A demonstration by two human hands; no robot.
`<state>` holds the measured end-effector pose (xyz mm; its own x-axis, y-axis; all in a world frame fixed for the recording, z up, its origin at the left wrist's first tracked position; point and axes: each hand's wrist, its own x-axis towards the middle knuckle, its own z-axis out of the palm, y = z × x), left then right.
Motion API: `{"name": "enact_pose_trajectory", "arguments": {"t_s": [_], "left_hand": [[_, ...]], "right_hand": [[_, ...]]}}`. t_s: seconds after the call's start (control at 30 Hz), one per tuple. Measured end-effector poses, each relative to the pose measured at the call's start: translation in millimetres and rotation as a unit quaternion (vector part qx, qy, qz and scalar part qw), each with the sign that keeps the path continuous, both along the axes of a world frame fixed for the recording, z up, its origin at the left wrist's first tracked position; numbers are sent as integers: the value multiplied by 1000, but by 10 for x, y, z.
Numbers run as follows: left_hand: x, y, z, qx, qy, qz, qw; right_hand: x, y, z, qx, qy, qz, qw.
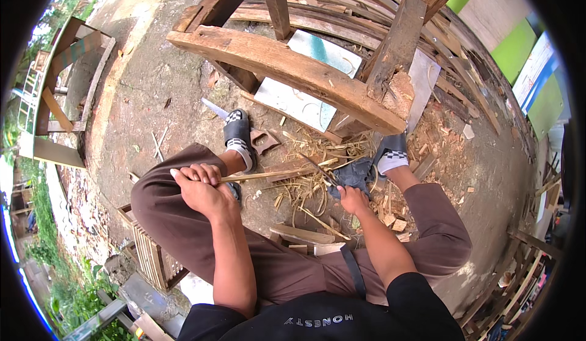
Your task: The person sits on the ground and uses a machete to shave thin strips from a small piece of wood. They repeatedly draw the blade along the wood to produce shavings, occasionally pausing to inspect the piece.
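My left hand is over my left knee, its fingers closed round one end of a thin pale strip that looks like bamboo. The strip runs rightward to the space between my feet. Near my right foot, my right hand is closed on a knife whose dark, narrow blade points up and left, crossing the strip near its far end. The handle is mostly hidden in my grip. A dark grey-blue cloth lies bunched right by that hand. Curled shavings are heaped under the strip.
A rough wooden frame stands ahead of my feet, with a white board beneath it. Long planks are stacked behind. Beside my left foot is a broken brown block. Offcuts litter the right; a slatted crate stands left.
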<state>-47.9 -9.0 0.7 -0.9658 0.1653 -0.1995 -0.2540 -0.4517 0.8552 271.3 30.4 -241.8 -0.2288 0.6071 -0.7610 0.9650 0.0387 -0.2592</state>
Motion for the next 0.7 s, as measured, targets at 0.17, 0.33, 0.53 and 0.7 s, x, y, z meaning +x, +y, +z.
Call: {"name": "enact_pose_trajectory", "arguments": {"t_s": [0.17, 0.33, 0.53, 0.7], "left_hand": [[-139, -168, 539, 21, 43, -26, 999], [-661, -300, 1385, 118, 101, -35, 987], [-1689, -173, 1651, 227, 49, -267, 935], [-2095, -146, 1138, 412, -96, -320, 848]], "right_hand": [[-149, -32, 220, 25, 59, -23, 998], [-206, 19, 489, -15, 229, -102, 968], [155, 169, 2201, -28, 459, -199, 865], [525, 543, 3075, 124, 488, -249, 827]]}}
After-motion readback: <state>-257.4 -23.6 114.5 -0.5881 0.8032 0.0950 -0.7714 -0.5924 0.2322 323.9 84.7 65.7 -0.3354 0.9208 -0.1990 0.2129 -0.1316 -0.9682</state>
